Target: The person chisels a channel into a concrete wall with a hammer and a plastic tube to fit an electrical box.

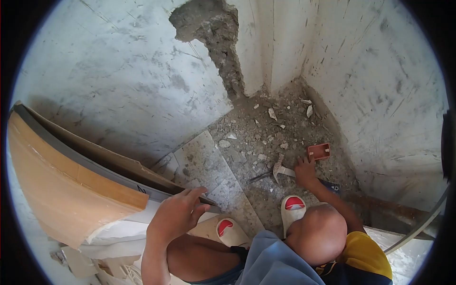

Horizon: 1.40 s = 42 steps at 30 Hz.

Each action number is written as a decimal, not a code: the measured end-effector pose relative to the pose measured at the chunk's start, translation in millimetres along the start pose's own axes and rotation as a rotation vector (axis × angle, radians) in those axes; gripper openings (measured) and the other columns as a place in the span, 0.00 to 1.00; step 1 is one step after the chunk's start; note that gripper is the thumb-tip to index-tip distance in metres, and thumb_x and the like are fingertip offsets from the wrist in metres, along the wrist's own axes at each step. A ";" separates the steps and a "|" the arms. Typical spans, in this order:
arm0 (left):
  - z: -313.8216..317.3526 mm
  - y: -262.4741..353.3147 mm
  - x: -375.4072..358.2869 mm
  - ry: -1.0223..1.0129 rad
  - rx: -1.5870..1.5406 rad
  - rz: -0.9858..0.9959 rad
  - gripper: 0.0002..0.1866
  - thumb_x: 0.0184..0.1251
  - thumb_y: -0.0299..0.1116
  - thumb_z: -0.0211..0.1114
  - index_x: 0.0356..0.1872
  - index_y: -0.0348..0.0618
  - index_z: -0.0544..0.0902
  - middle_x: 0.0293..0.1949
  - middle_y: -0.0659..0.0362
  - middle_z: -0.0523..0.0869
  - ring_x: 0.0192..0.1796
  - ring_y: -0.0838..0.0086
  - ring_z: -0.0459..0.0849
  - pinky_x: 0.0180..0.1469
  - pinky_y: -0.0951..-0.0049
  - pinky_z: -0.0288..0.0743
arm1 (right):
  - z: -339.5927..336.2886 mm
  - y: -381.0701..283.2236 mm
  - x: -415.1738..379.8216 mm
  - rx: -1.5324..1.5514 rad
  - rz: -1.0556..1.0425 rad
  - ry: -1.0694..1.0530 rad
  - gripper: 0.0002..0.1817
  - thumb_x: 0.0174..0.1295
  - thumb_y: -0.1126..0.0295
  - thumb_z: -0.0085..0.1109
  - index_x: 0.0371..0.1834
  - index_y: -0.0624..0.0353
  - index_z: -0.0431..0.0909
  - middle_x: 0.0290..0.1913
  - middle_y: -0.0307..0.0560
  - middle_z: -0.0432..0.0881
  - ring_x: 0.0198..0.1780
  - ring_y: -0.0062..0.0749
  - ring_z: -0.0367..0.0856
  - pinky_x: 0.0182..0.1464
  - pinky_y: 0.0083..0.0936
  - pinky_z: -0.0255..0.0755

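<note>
My right hand (305, 172) is low over the rubble floor, fingers stretched towards a red electrical back box (319, 151). Its fingertips are at the box's near left edge; a firm grip is not visible. Beneath that hand and forearm passes the handle of a claw hammer (281, 171), its head to the left. A dark metal bar (259, 177), perhaps a chisel, lies beside the hammer head. My left hand (183, 209) hovers above my left knee with loosely bent, parted fingers and nothing in it, near the end of a leaning cardboard-wrapped panel (85, 164).
Broken plaster pieces (272, 114) litter the floor in the corner. A rough channel (221, 52) is cut into the white wall (118, 61). A pale floor slab (209, 161) lies left of the rubble. A cable (418, 223) curves at the right.
</note>
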State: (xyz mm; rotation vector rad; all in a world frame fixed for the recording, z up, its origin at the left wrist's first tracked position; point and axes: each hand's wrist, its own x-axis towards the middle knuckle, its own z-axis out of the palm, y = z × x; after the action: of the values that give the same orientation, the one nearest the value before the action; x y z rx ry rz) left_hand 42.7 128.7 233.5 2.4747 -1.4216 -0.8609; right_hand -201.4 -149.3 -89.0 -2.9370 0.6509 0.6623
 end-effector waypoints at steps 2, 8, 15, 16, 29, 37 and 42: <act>-0.3 1.7 -1.2 -0.026 -0.020 -0.027 0.20 0.68 0.39 0.67 0.56 0.44 0.77 0.40 0.49 0.86 0.42 0.51 0.86 0.43 0.56 0.78 | 13.3 1.9 -4.6 0.055 -0.007 0.053 0.20 0.49 0.64 0.67 0.45 0.62 0.86 0.56 0.60 0.77 0.65 0.53 0.69 0.70 0.70 0.45; 1.7 1.3 -0.2 0.042 0.027 0.023 0.21 0.66 0.37 0.70 0.56 0.42 0.79 0.34 0.52 0.87 0.38 0.55 0.86 0.41 0.60 0.77 | -0.9 -0.9 -23.4 0.273 0.054 0.193 0.17 0.57 0.64 0.64 0.46 0.61 0.82 0.54 0.60 0.79 0.54 0.52 0.80 0.52 0.50 0.74; 1.0 -0.6 5.1 -0.008 0.002 -0.016 0.19 0.67 0.39 0.68 0.56 0.43 0.79 0.36 0.51 0.87 0.40 0.54 0.86 0.42 0.58 0.78 | -95.6 -17.4 -7.5 0.989 -0.052 0.438 0.17 0.71 0.60 0.54 0.44 0.68 0.75 0.24 0.64 0.79 0.29 0.65 0.80 0.33 0.46 0.72; 0.5 -0.7 7.3 -0.031 0.018 -0.028 0.19 0.69 0.40 0.66 0.56 0.44 0.78 0.37 0.51 0.87 0.40 0.54 0.86 0.42 0.56 0.78 | -133.9 -16.6 -3.2 1.046 -0.097 0.471 0.17 0.72 0.61 0.53 0.45 0.68 0.75 0.25 0.63 0.78 0.28 0.63 0.80 0.33 0.44 0.72; 0.0 -9.5 -7.8 0.020 -0.010 -0.104 0.18 0.67 0.39 0.67 0.55 0.45 0.79 0.34 0.51 0.87 0.40 0.52 0.86 0.42 0.56 0.78 | -324.6 -48.4 32.5 1.347 -0.681 1.561 0.25 0.77 0.47 0.41 0.43 0.61 0.72 0.22 0.41 0.73 0.18 0.24 0.70 0.20 0.21 0.62; 2.4 -15.0 -11.7 0.059 0.024 -0.085 0.19 0.68 0.40 0.66 0.56 0.44 0.79 0.37 0.50 0.88 0.42 0.51 0.86 0.44 0.55 0.78 | -277.5 -75.9 165.0 1.102 -0.067 0.965 0.17 0.71 0.62 0.52 0.43 0.71 0.70 0.23 0.66 0.78 0.26 0.66 0.80 0.30 0.50 0.72; -6.9 -9.8 -17.6 0.007 -0.037 -0.133 0.19 0.68 0.39 0.67 0.55 0.43 0.79 0.38 0.49 0.88 0.43 0.51 0.86 0.44 0.55 0.78 | -289.6 -57.5 120.9 1.174 -0.184 1.352 0.18 0.74 0.60 0.50 0.39 0.69 0.71 0.22 0.60 0.79 0.24 0.59 0.82 0.28 0.45 0.73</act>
State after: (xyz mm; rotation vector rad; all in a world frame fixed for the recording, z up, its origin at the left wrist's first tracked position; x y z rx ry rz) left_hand 47.0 147.7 242.2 2.5658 -1.2383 -0.8934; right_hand 36.3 -187.3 120.3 -1.8223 0.4627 -1.3605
